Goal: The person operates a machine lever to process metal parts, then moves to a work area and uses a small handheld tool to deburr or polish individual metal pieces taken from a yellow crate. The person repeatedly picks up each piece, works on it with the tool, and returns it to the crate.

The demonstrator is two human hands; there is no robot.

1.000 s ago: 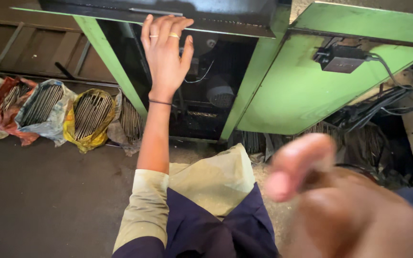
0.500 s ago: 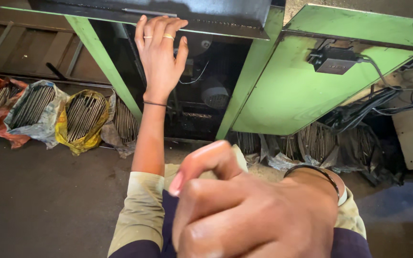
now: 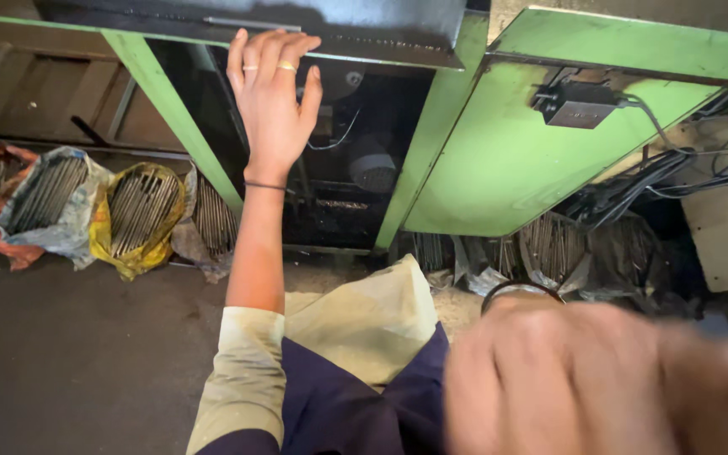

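My left hand (image 3: 271, 101) is stretched up and forward, palm away from me, with its fingers laid flat against the front edge of a dark metal plate (image 3: 364, 29) on top of a green machine frame (image 3: 436, 143). It wears rings and a thin dark wristband, and it holds nothing. My right hand (image 3: 566, 383) is very close to the camera at the bottom right, badly blurred, with a bangle on its wrist. Its fingers cannot be made out, and no object shows in it.
An open green panel (image 3: 507, 160) with a small black box and cables hangs at right. Bags of thin metal rods (image 3: 132, 206) lie on the dark floor at left, with more rods (image 3: 549, 244) under the panel. A pale sack (image 3: 372, 320) rests on my lap.
My right hand has moved from the centre of view to the lower right and turned blurry. My left hand stays on the plate edge. The view has shifted slightly.
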